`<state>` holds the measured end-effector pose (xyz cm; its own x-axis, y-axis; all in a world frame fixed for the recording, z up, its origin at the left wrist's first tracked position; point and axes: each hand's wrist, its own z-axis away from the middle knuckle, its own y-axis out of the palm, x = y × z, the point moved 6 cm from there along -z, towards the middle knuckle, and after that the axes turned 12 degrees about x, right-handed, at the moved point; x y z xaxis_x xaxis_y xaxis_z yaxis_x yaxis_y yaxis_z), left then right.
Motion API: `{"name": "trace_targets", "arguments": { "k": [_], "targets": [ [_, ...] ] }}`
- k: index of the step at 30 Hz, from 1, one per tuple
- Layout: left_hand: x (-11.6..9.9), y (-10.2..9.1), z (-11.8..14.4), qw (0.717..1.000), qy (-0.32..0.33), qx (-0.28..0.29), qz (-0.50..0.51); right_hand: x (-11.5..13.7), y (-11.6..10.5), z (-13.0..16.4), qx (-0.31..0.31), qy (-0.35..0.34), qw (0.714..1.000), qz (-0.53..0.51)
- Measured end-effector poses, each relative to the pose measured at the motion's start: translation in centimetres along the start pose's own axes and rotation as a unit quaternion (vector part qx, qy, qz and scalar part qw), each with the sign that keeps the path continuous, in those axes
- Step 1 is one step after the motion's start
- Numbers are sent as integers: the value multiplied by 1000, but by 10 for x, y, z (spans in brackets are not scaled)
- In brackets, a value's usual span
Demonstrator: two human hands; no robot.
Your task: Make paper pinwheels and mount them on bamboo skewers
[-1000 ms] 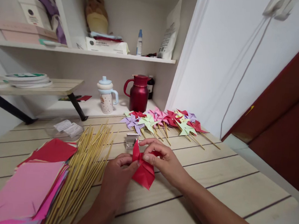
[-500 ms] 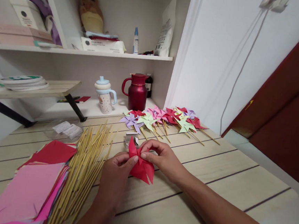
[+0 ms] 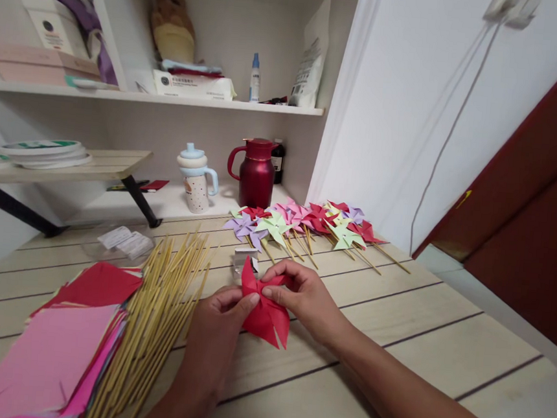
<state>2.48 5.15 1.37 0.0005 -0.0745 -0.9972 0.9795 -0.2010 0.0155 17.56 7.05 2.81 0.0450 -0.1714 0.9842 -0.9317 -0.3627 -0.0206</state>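
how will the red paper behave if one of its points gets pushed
The red paper will likely flex easily, since it looks thin. Its folds may spring open if the right hand lets go, as that hand pinches them near the middle. It could tear further at its lower corner, where a narrow gap cuts in.

It looked like a room in a home: a soft toy point(image 3: 173, 30) and a pump bottle point(image 3: 53, 25) sat on a white shelf point(image 3: 195, 102), a red jug point(image 3: 256, 178) and a spotted cup point(image 3: 196, 192) stood beneath, and a slatted table point(image 3: 451, 354) stood in front.
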Motion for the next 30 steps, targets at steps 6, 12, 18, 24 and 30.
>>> {"name": "trace_targets", "arguments": {
  "k": [6, 12, 18, 24, 30],
  "targets": [
    [4, 1, 0, 999, -9, 1, 34, 3, 0, 0, -2, -30, 998, 48],
    [2, 2, 0, 999, -16, 6, 48, 10, 0, 1, -5, -56, 992, 112],
    [2, 4, 0, 999, -29, 4, 44, 11, 2, 1, -5, -67, 988, 138],
    [9, -8, -2, 991, -39, -51, 116, 15, -4, 5, -44, -93, 984, 147],
    [7, -23, -4, 961, -1, -94, 260, 23, -11, 8, -63, -169, 954, 241]
  ]
}}
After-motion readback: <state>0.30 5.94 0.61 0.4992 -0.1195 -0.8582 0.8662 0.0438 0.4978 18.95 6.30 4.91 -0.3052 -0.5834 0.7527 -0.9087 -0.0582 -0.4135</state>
